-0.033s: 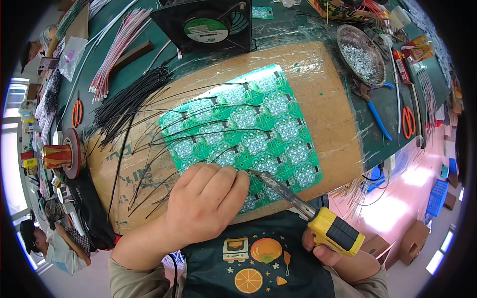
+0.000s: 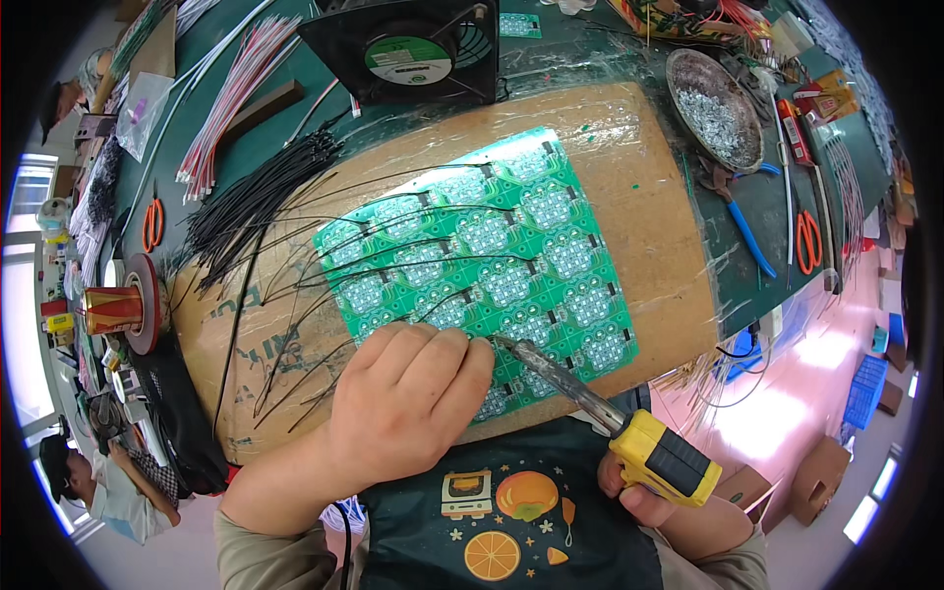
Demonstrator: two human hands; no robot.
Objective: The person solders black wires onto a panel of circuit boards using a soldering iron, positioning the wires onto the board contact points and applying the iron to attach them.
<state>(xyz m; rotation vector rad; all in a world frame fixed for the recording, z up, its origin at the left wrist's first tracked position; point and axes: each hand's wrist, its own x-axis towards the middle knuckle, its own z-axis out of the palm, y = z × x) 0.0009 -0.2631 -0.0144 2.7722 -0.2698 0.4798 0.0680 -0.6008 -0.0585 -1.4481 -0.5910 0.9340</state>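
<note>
My left hand (image 2: 408, 393) is closed in a pinch over the lower part of a green circuit board panel (image 2: 570, 295). A black wire seems to be in its fingers, which mostly hide it. In my right hand (image 2: 639, 492) is a soldering iron (image 2: 575, 388) with a yellow and black handle. Its tip meets the panel right beside the left fingertips. Several thin black wires (image 2: 393, 265) run from the panel's small boards toward the left. The panel lies on a brown cardboard sheet (image 2: 669, 256).
A bundle of black wires (image 2: 256, 202) lies left of the panel, near a solder spool (image 2: 118, 307). A black fan (image 2: 403, 54) stands behind. At right are a bowl of metal scraps (image 2: 718, 113), blue-handled pliers (image 2: 749, 236) and orange scissors (image 2: 808, 241). Another person (image 2: 108, 482) sits far left.
</note>
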